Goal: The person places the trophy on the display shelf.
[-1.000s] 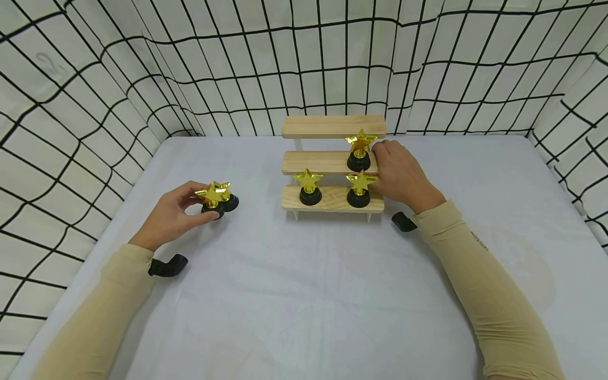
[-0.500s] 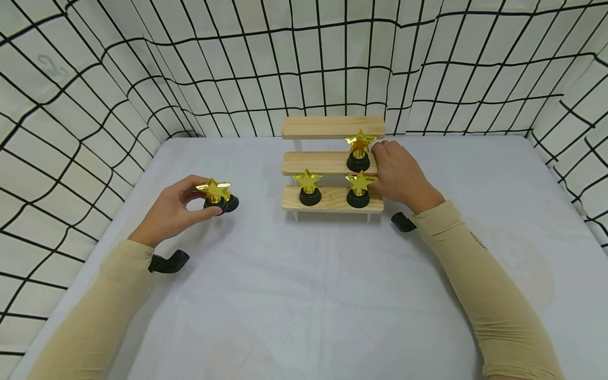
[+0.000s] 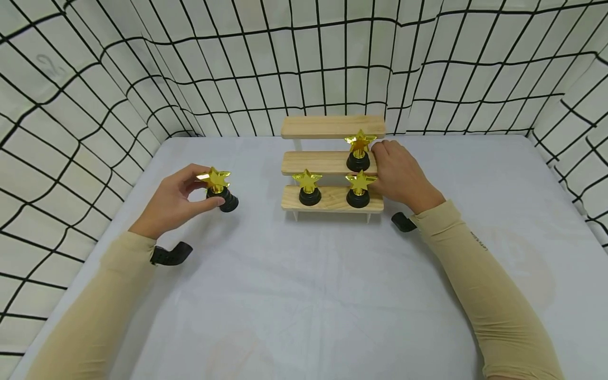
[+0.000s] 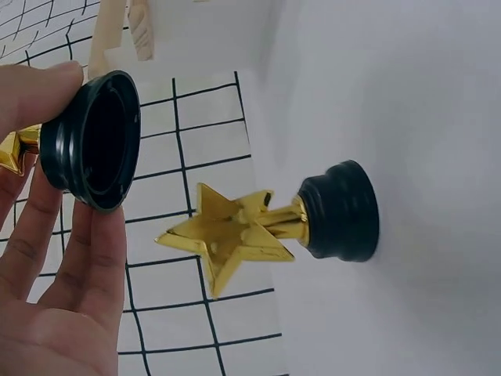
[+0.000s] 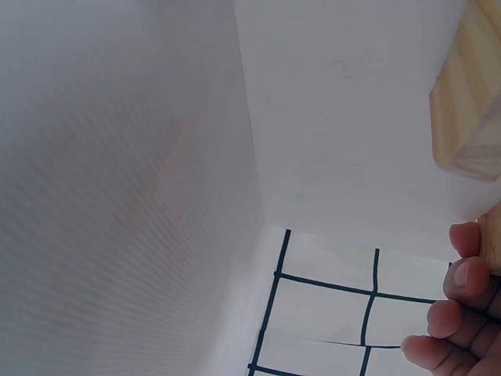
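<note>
My left hand (image 3: 173, 203) pinches a small gold star trophy (image 3: 215, 178) by its black base, held above the table. In the left wrist view the hollow underside of that base (image 4: 92, 145) faces the camera. A second star trophy (image 4: 340, 211) stands on the table, mostly hidden behind the held one in the head view. At the three-tier wooden display shelf (image 3: 315, 162), my right hand (image 3: 401, 174) grips the right end by the middle tier; the right wrist view shows its fingertips (image 5: 462, 276) against wood. One trophy (image 3: 358, 161) stands on that tier.
Two more star trophies, one left (image 3: 310, 196) and one right (image 3: 358, 198), stand on the bottom tier. The top tier (image 3: 332, 126) bears none. White walls with a black grid net (image 3: 323, 68) enclose the white table (image 3: 304, 295).
My left hand has raised the trophy and moved slightly away from me, uncovering more of the standing one's base. The right hand and the shelf stay put.
</note>
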A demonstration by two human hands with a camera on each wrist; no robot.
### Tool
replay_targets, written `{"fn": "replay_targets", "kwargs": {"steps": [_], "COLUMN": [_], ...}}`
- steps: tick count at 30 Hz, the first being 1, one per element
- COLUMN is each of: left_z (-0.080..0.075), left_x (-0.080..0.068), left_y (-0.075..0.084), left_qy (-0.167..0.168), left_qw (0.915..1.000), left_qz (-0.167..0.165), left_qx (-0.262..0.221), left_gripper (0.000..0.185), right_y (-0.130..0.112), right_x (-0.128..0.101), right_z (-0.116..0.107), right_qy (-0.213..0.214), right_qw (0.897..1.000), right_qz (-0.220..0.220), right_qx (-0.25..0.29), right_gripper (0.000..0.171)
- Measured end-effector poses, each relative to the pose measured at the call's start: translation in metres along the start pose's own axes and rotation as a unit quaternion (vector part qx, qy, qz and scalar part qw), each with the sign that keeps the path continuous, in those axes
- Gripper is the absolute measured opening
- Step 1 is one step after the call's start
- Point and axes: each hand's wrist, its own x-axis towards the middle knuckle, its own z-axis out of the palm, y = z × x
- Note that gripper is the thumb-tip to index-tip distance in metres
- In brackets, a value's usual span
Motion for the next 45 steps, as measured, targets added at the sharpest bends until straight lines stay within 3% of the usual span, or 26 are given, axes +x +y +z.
{"fn": "replay_targets", "kwargs": {"steps": [19, 27, 38, 45], "left_z": [0.012, 0.023, 0.039, 0.047], "left_x": [0.031, 0.044, 0.058, 0.068], "left_y": [0.018, 0.023, 0.027, 0.031], "left_qy": [0.023, 0.024, 0.022, 0.014], "left_qw": [0.9989, 0.9996, 0.9996, 0.9998], "left_qz": [-0.012, -0.014, 0.017, 0.014], "left_qx": [-0.039, -0.009, -0.007, -0.008], "left_gripper": [0.051, 0.053, 0.054, 0.055], "right_y": [-0.002, -0.002, 0.001, 0.001], "right_x": [0.000, -0.001, -0.001, -0.001], "right_z": [-0.001, -0.001, 0.001, 0.000], "right_qy": [0.001, -0.004, 0.019, 0.029], "right_qw": [1.000, 1.000, 0.999, 0.999], "right_qz": [-0.005, 0.008, -0.021, -0.030], "right_qx": [-0.004, 0.005, -0.020, -0.035], "right_gripper": [0.058, 0.057, 0.055, 0.050]}}
